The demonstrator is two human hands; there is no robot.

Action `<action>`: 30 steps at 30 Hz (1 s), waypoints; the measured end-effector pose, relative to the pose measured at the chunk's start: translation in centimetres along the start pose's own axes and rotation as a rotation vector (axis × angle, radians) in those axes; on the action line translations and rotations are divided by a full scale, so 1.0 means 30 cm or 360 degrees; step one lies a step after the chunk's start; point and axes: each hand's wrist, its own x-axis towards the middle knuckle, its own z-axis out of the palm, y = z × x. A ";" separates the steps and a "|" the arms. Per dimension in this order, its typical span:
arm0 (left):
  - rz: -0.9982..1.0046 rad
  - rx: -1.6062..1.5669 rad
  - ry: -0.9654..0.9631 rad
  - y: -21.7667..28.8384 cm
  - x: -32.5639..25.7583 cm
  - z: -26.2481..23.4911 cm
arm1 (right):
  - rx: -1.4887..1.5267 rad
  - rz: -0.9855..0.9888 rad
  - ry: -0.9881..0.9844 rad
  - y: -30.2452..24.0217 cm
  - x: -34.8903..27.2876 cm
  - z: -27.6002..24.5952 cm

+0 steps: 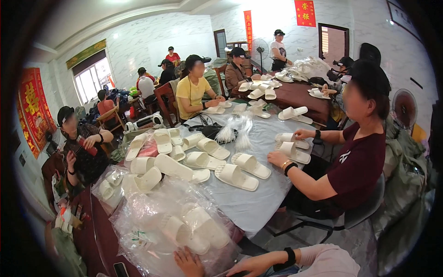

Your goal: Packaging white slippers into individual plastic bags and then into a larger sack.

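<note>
At the lower edge my left hand (188,262) lies against a clear plastic bag (138,240), its fingers stretched out and apart. Inside or under the clear plastic is a pair of white slippers (203,226), close beyond my fingertips. My right hand (251,264), with a black band (285,258) at the wrist, is to the right of the bag. Its fingers run out of the picture at the bottom, so their grip is hidden. Past the bag, loose white slippers (173,166) lie heaped on the table.
A grey-covered table (244,203) stretches ahead, with white strands (235,131) in its middle. On the right a seated co-worker (355,161) touches a pair of slippers. Another in yellow (194,94) sits at the far side. A phone (121,269) lies at lower left.
</note>
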 end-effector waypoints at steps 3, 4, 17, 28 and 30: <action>-0.0056 -0.0040 -0.0003 -0.009 -0.007 0.004 | 0.0738 0.0095 -0.0374 -0.001 -0.013 -0.120; -0.0009 0.0029 0.0000 -0.022 -0.017 0.025 | 0.1090 0.0142 -0.0071 -0.042 -0.012 -0.163; -0.0012 -0.0022 0.0009 0.015 0.003 -0.016 | -0.0598 0.1648 0.0395 0.216 0.054 -0.108; -0.0055 0.0033 0.0028 -0.004 -0.008 0.006 | -0.0161 0.1445 0.0371 0.240 0.140 -0.127; -0.0068 0.0057 -0.0019 -0.003 -0.007 -0.011 | -0.0238 0.1525 0.0333 0.219 0.161 -0.110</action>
